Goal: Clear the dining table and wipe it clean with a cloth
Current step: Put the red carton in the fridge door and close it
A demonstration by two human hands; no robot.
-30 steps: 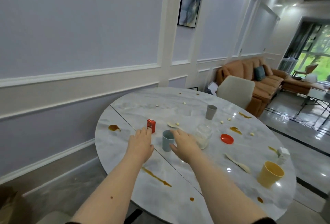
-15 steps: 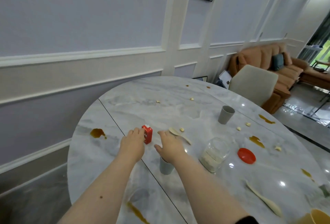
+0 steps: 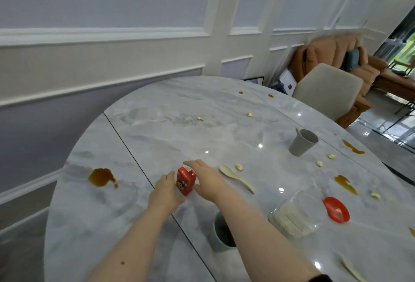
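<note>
A small red carton (image 3: 185, 180) stands upright on the marble dining table (image 3: 170, 129), near the seam between its leaves. My left hand (image 3: 165, 193) lies against the carton's left side. My right hand (image 3: 208, 180) reaches along its right side with straight fingers, thumb near the carton's lower corner. Neither hand has closed round it. A blue-grey cup (image 3: 221, 236) stands under my right forearm, partly hidden. A cream spoon (image 3: 235, 177) lies just right of my right hand.
A grey cup (image 3: 303, 142), a glass jar (image 3: 296, 214) and a red lid (image 3: 336, 209) are on the right. A second spoon (image 3: 350, 268) lies at the lower right. Brown spills (image 3: 101, 177) (image 3: 345, 184) and crumbs dot the top. A chair (image 3: 325, 88) stands behind the table.
Both hands have moved forward past the blue-grey cup to either side of the red carton. The view has dropped closer to the table.
</note>
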